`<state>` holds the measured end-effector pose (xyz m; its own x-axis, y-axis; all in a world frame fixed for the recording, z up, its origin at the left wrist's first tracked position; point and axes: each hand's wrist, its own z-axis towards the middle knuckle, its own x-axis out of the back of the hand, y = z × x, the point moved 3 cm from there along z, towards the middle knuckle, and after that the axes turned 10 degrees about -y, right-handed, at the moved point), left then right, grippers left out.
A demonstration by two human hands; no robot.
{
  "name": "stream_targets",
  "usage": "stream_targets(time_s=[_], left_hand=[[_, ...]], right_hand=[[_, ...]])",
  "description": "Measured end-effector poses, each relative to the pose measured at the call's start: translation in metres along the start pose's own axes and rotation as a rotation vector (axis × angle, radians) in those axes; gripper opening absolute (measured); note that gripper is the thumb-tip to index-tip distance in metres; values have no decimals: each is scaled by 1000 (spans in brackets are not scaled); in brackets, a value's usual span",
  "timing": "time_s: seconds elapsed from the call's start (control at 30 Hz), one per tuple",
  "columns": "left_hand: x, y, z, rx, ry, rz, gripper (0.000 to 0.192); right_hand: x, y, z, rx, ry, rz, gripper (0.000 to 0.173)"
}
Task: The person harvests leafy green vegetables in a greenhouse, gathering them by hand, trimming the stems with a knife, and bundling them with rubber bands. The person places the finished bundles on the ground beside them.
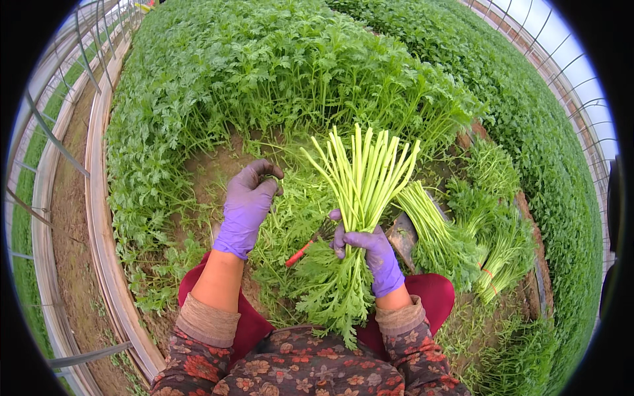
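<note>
My right hand, in a purple glove, is closed around a bunch of leafy greens, which look like garland chrysanthemum. The pale cut stems fan out upward, and the leaves hang down over my lap. My left hand, gloved too, is raised to the left of the bunch and apart from it. Its fingers curl toward the thumb; whether a thin scrap of plant lies between them is unclear. A tool with a red handle rests among loose leaves between my knees, its far end partly hidden.
Right of my right hand, a pile of cut greens lies partly over a flat, soiled object. Farther right are bundles with a red tie. Standing greens grow ahead. A greenhouse frame borders the left.
</note>
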<state>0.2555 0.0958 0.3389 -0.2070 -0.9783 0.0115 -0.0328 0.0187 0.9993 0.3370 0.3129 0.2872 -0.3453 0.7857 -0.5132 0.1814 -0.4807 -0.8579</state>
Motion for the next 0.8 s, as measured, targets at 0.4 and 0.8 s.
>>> stream_targets(time_s=[0.4, 0.8], left_hand=[[-64, -9, -21, 275, -456, -223, 40], [-63, -22, -17, 339, -354, -362, 34]], right_hand=[[-8, 9, -1, -75, 33, 70, 37], [-14, 8, 0, -142, 25, 94, 37]])
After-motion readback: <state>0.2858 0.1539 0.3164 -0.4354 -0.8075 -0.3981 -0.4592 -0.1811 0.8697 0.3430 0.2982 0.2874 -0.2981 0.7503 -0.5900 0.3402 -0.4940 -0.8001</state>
